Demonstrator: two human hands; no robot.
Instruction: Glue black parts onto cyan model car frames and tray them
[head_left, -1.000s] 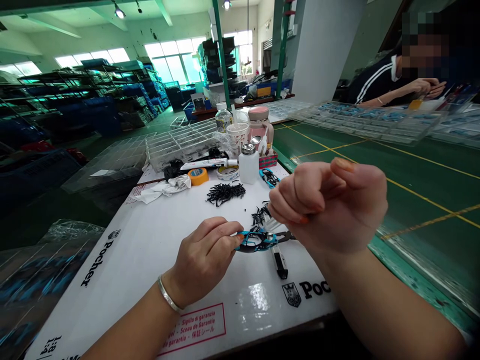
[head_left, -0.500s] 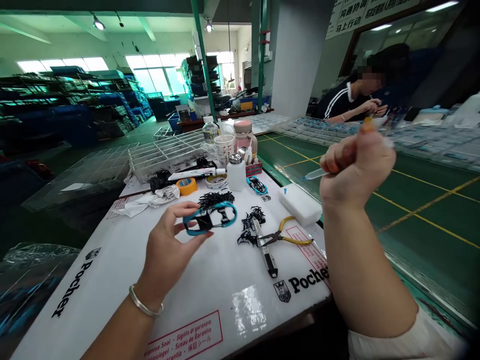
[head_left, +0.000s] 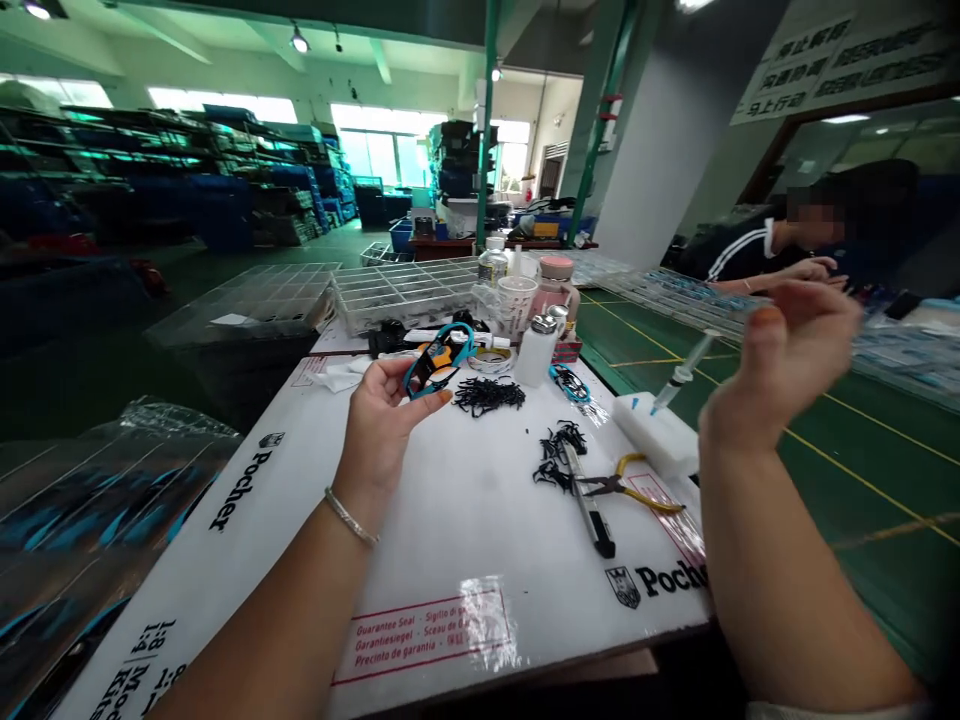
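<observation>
My left hand [head_left: 386, 415] pinches a blue-rimmed black part [head_left: 439, 362], holding it tilted above the white work surface [head_left: 450, 520]. Raised at the right is my right hand [head_left: 784, 365], its fingers bent and apart, with nothing visible in it. Left of that hand, a syringe [head_left: 681, 375] stands tip down at a white foam block [head_left: 656, 435]. A pile of small black pieces [head_left: 491, 396] lies just right of the held part. Another black heap [head_left: 559, 450] lies beside a cutter knife [head_left: 596, 515] and yellow-handled pliers [head_left: 626, 485].
A white bottle with a metal cap [head_left: 536, 350], a paper cup [head_left: 517, 300] and a pink-lidded jar [head_left: 556, 283] stand at the back. Another blue-rimmed part [head_left: 570, 383] lies near them. A person [head_left: 795, 250] works at the green table [head_left: 862, 450].
The syringe has left my right hand and now stands at the foam block. My right hand has opened. The part in my left hand is tilted more steeply. The view has shifted left.
</observation>
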